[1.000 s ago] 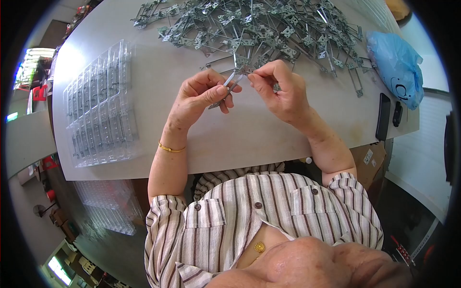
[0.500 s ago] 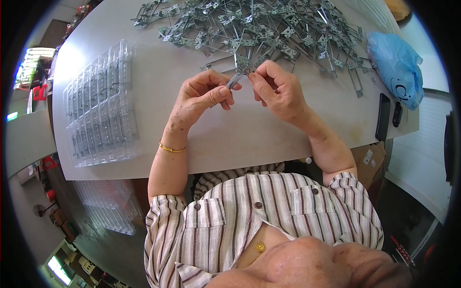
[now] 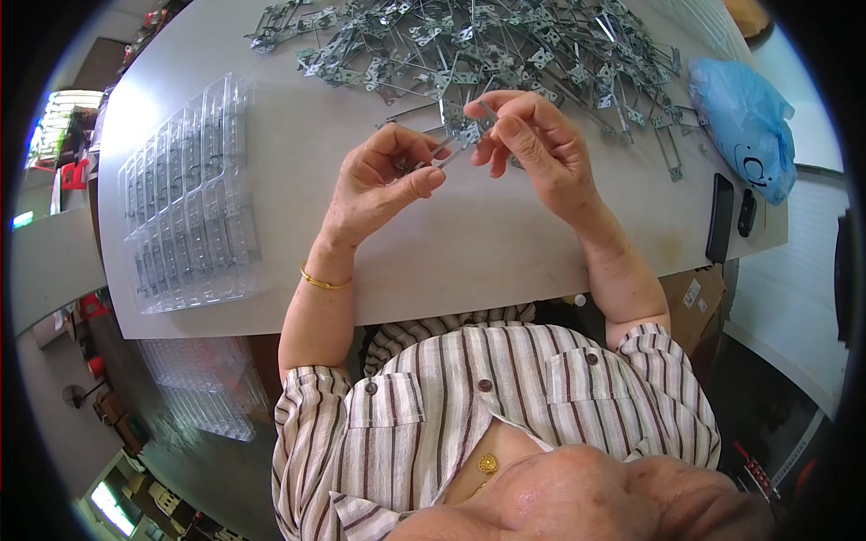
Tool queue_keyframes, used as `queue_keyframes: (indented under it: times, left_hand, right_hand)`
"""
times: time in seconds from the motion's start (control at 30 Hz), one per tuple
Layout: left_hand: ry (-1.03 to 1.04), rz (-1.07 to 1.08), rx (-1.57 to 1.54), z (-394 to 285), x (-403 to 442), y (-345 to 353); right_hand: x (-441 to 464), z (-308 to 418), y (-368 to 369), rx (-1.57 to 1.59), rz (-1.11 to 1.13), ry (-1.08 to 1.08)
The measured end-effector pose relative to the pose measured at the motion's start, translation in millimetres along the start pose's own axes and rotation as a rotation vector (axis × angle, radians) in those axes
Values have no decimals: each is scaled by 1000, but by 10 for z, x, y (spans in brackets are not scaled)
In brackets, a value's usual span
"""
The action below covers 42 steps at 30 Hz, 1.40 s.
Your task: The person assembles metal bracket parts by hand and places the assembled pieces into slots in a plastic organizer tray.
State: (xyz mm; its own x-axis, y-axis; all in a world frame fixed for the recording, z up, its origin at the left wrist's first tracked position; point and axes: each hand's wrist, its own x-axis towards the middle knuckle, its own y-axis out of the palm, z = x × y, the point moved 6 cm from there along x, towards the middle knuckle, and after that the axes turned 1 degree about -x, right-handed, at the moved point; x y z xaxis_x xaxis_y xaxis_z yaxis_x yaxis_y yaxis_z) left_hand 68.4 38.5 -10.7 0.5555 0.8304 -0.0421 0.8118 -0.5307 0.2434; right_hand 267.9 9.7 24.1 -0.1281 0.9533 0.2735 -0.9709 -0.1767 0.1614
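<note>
A thin grey metal bracket [image 3: 468, 134] lies between my two hands, just in front of a large pile of similar metal brackets [image 3: 541, 59]. My left hand [image 3: 383, 185] has its fingers curled round the bracket's long arms, with the thumb stretched along them. At the bracket's far end is my right hand [image 3: 541, 149], its thumb and fingers pinched on a thin metal piece that points up and left. Whether that piece is joined to the bracket is too small to tell.
Clear plastic trays [image 3: 189, 198] holding rows of metal parts lie on the left of the table [image 3: 433, 279]. On the right are a blue plastic bag [image 3: 744, 131], a long black object [image 3: 719, 219] and a smaller black one [image 3: 747, 214].
My right hand has moved slightly up and right, turning so its fingers show more. My left hand has loosened a little, and the bracket's end plate now shows between the hands.
</note>
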Motion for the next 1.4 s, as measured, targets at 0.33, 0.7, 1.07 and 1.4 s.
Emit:
queue_keyframes:
  times: [0.33, 0.7, 1.07, 1.4]
  left_hand:
    - [32, 18, 162, -62, -15, 72]
    - [89, -39, 20, 1, 11, -82]
    - [114, 19, 224, -41, 1, -59]
    - [95, -34, 358, -59, -7, -51]
  right_hand:
    - [-39, -100, 34, 30, 58, -17]
    - [9, -15, -167, 23, -27, -116]
    - [24, -36, -128, -51, -44, -73]
    - [23, -83, -118, -86, -82, -61]
